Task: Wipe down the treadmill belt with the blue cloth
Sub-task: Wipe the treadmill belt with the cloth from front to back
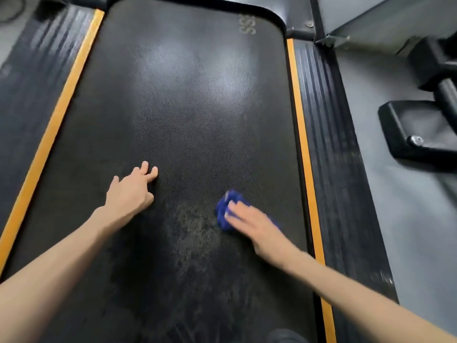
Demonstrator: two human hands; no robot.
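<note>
Right grip (249,219) presses flat, fingers straight, on the blue cloth (226,210), bunched on the treadmill belt (188,125) near its right edge. Left grip (131,194) rests flat, fingers spread. Cloth looks soft and light; push from on top.

Both forearms are bare skin all the way from the lower corners of the view to the wrists. The left hand (131,191), over the left-centre of the treadmill belt (197,120), shows bare fingers (144,167) in sharp outline. The right hand (249,224), nearer the belt's right edge, is smeared by blur, so finer detail cannot be told. At the belt's near end sits a dark rounded shape (284,335), perhaps footwear.
</note>
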